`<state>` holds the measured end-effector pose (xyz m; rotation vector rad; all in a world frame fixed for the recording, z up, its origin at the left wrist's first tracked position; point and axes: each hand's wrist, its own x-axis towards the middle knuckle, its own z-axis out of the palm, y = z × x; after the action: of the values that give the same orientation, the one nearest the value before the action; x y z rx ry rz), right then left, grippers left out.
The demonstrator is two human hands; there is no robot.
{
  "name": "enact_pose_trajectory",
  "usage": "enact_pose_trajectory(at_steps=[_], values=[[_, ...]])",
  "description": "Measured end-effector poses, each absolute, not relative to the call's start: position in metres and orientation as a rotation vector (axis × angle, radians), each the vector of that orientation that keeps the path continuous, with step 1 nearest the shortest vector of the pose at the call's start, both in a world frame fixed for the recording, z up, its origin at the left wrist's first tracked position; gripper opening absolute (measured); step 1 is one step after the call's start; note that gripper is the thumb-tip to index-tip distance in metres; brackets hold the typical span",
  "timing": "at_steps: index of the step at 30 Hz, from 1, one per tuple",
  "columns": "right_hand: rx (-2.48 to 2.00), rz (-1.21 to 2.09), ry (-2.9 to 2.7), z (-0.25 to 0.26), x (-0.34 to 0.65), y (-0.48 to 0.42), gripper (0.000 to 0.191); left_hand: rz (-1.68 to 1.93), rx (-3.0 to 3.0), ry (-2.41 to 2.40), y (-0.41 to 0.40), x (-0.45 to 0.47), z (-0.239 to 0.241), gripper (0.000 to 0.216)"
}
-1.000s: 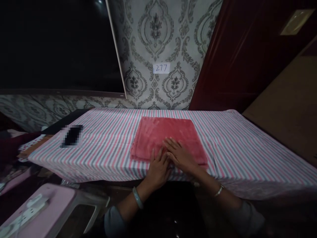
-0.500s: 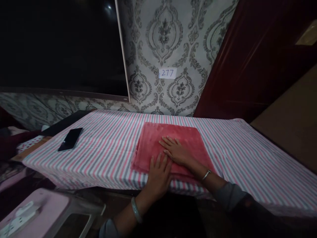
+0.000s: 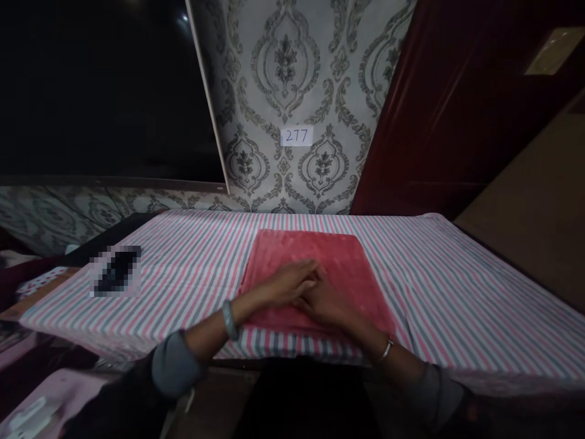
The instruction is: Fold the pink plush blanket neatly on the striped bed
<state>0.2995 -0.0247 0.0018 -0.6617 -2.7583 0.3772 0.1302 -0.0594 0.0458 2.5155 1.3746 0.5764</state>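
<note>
A folded red plush cloth (image 3: 338, 250), perhaps a blanket or towel, lies flat near the front edge of the striped cover. Over its middle, my left hand (image 3: 287, 283) reaches in from the left, its fingers stretched towards the right and smeared by motion. My right hand (image 3: 325, 303) meets it from the right, and the two hands touch or overlap. The right fingers are partly hidden and blurred. Nothing shows in the left hand. Whether either palm presses on the cloth I cannot tell.
The pink, white and grey striped cover (image 3: 192, 262) drapes over the table. A pixelated dark object (image 3: 116, 271) lies on its left part. Behind stand a large dark screen (image 3: 105, 91) and a patterned wall with a "277" label (image 3: 297, 136). A pink stool (image 3: 64, 390) is at lower left.
Both hands lay flat with fingers spread on the red cloth; now they have come together over its middle. My left hand has turned to point right. The view has shifted slightly.
</note>
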Motion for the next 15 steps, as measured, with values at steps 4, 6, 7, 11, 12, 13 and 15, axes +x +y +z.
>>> enact_pose_trajectory(at_steps=[4,6,7,11,12,13,15], values=[[-0.722,0.418,-2.756,0.002,0.300,-0.035,0.052,0.181,2.605,1.433,0.006,0.126,0.031,0.061],[-0.746,0.427,-2.736,-0.002,0.300,-0.035,0.056,0.132,2.671,1.399,0.024,0.124,0.020,0.059],[-0.751,0.439,-2.731,-0.004,0.300,-0.035,0.057,0.116,2.693,1.387,0.031,0.122,0.016,0.060],[-0.759,0.487,-2.746,-0.010,0.300,-0.032,0.059,0.001,2.642,1.501,0.052,0.112,0.017,0.064],[-0.760,0.495,-2.747,-0.010,0.301,-0.033,0.059,-0.015,2.600,1.556,0.058,0.110,0.020,0.064],[-0.760,0.500,-2.744,-0.010,0.301,-0.033,0.059,-0.021,2.550,1.608,0.065,0.108,0.022,0.064],[-0.755,0.509,-2.735,-0.010,0.302,-0.034,0.059,-0.011,2.441,1.698,0.077,0.104,0.024,0.064]])
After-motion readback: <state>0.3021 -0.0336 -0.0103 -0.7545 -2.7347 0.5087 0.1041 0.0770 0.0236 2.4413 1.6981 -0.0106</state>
